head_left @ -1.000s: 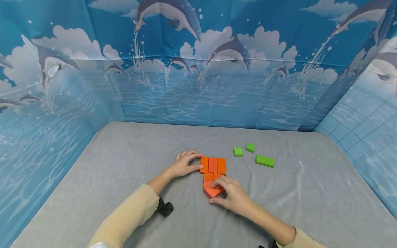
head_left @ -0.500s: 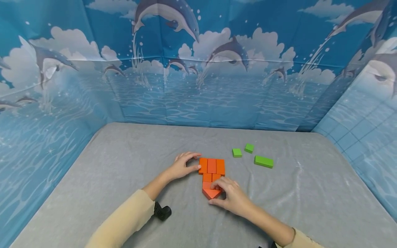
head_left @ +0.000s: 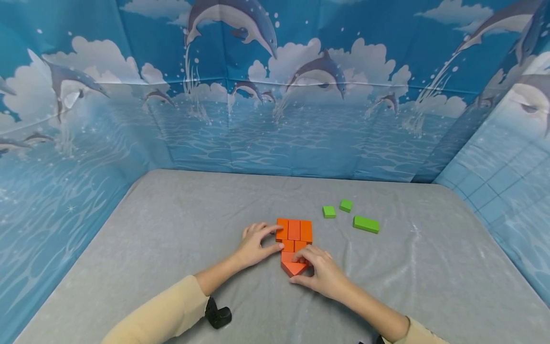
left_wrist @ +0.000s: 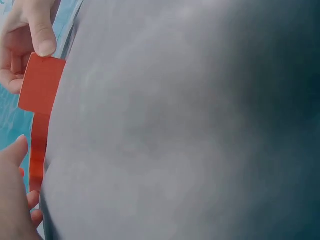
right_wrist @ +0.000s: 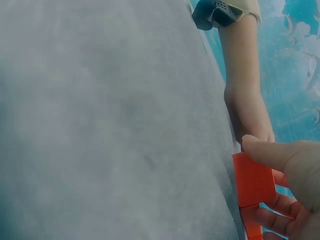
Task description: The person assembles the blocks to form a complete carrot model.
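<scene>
Watched from my remote seat, a person's left hand [head_left: 253, 246] reaches an orange shape on a grey cloth [head_left: 215, 200], index finger at the left end of a row of 3 tall blocks [head_left: 294, 230], thumb beside the nearer pair of 2 small blocks [head_left: 288, 245]; its fingers are relaxed and grip nothing. The right hand [head_left: 322, 270] pinches the orange triangle [head_left: 294, 268] at the near end, thumb by the tip, fingers curled at its right side. A wide block [head_left: 287, 256] lies between triangle and pair. Beyond, to the right, 3 green blocks [head_left: 366, 224] lie apart.

To me, the step in hand looks like squaring up. I would hold the triangle as a steady stop, set the left fingertips low against the outer edge, and press lightly inward; a hard push could skew the pair and break the joins.
</scene>
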`<state>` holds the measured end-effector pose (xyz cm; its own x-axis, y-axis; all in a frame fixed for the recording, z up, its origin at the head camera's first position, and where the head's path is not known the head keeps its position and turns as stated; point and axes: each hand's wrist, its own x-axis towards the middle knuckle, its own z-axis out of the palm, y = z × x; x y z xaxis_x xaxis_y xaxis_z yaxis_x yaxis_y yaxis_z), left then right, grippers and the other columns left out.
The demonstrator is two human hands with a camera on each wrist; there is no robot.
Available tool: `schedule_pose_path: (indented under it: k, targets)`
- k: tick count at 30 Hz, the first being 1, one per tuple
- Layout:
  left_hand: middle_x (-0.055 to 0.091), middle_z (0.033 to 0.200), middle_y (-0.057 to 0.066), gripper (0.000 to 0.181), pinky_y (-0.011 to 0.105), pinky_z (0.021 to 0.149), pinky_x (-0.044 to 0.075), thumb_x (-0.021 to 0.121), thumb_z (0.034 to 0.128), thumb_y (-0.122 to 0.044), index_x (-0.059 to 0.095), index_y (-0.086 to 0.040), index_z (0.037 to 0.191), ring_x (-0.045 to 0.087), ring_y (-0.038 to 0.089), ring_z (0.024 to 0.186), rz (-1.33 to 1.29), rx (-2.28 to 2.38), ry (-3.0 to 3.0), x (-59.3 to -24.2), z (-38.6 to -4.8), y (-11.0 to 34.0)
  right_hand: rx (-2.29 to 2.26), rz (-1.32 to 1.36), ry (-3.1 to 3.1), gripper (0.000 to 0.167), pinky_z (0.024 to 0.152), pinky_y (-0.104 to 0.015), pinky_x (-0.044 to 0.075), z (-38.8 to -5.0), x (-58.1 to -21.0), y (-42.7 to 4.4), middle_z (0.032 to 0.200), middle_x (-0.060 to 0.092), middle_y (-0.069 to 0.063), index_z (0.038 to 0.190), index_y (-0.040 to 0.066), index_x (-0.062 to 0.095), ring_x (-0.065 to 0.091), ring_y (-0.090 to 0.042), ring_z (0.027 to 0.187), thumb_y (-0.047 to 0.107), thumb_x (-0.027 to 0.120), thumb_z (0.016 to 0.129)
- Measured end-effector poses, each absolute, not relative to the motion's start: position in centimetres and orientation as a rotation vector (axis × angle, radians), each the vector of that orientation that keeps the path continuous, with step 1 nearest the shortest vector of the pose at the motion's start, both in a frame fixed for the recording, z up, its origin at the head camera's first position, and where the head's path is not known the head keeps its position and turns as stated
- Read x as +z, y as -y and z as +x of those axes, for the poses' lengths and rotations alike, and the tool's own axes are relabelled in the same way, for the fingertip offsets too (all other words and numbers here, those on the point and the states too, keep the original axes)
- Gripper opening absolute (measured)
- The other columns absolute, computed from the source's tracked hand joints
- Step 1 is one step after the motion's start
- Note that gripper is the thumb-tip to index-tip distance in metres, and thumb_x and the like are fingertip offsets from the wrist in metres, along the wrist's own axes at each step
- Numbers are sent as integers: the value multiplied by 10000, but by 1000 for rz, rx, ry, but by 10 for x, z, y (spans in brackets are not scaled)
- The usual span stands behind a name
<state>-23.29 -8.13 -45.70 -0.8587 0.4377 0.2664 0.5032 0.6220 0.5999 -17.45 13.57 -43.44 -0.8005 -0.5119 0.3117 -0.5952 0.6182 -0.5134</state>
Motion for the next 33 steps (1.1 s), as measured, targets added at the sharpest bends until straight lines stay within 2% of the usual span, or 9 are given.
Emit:
schedule_pose_path:
  k: [9, 14, 20, 25, 30, 33]
  targets:
    - [532, 1171, 56, 473, 478, 943, 215, 643, 823, -413, 576, -199, 1239, 428, 241, 1056, -815, -972, 2717, -461, -231, 80, 952, 965, 2705, 378, 726, -312, 366, -176, -433, -138, 878, 535, 133, 964, 179, 610, 491, -28, 787, 317, 805, 671]
    - [526, 1180, 54, 482, 472, 940, 222, 635, 824, -428, 572, -202, 1245, 420, 235, 1060, -818, -971, 2724, -461, -230, 80, 1102, 1031, 2609, 380, 695, -319, 396, -188, -425, -156, 885, 596, 38, 1011, 115, 621, 525, -123, 762, 276, 785, 709]
    - [528, 1184, 53, 481, 468, 939, 228, 635, 821, -427, 576, -201, 1241, 424, 232, 1063, -826, -972, 2707, -462, -230, 81, 1123, 695, 2560, 312, 653, -313, 433, -220, -409, -211, 892, 580, -114, 1066, 18, 614, 515, -205, 766, 104, 719, 785]
    - [528, 1177, 54, 485, 470, 940, 229, 633, 822, -426, 575, -194, 1244, 425, 236, 1065, -827, -971, 2707, -462, -230, 81, 1061, 431, 2641, 334, 653, -332, 407, -242, -411, -261, 943, 557, -160, 1135, -5, 588, 517, -252, 808, 115, 671, 834]
    - [524, 1184, 57, 481, 467, 935, 235, 631, 826, -423, 573, -196, 1245, 424, 236, 1068, -828, -962, 2706, -463, -230, 80, 1047, 387, 2737, 377, 665, -361, 407, -251, -422, -298, 987, 546, -201, 1183, -32, 560, 506, -273, 830, 144, 644, 860]
    - [524, 1181, 48, 479, 461, 933, 236, 628, 827, -427, 572, -201, 1246, 423, 225, 1061, -826, -957, 2707, -464, -231, 80, 1047, 382, 2777, 391, 668, -355, 409, -253, -428, -311, 995, 550, -197, 1190, -37, 555, 500, -238, 821, 152, 646, 859]
